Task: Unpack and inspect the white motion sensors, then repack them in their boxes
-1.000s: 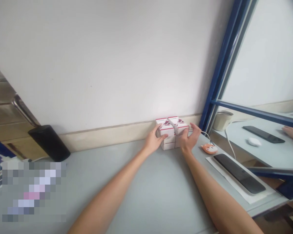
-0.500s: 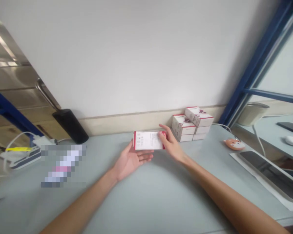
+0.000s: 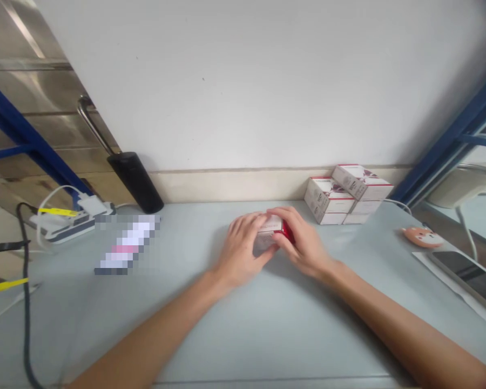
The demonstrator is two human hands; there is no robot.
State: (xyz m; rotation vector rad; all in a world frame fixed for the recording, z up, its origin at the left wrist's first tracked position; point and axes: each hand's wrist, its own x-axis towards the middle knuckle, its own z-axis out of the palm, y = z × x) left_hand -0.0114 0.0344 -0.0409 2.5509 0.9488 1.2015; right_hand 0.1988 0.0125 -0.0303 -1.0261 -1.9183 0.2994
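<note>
Between my two hands sits a small white and red cardboard box [image 3: 269,226], low over the table or on it; I cannot tell which. My left hand [image 3: 243,246] wraps over its left side, the fingers bent across the top and the thumb along the front. From the other side my right hand [image 3: 302,240] grips the red end, fingers over the top edge and thumb at the front. Much of the box is covered by the fingers. To the right, against the wall, similar white boxes [image 3: 332,204] are stacked.
A pixelated phone-like item [image 3: 127,246] lies on the left of the grey-green table [image 3: 235,329]. Behind it stand a power strip [image 3: 79,227] with cables and a black cylinder [image 3: 135,181]. An orange animal-shaped object [image 3: 422,236] and a dark flat device [image 3: 470,275] lie at right.
The box was on my open left palm with its printed face up. Now it is turned and lower, and both hands close around it. The camera view has shifted left.
</note>
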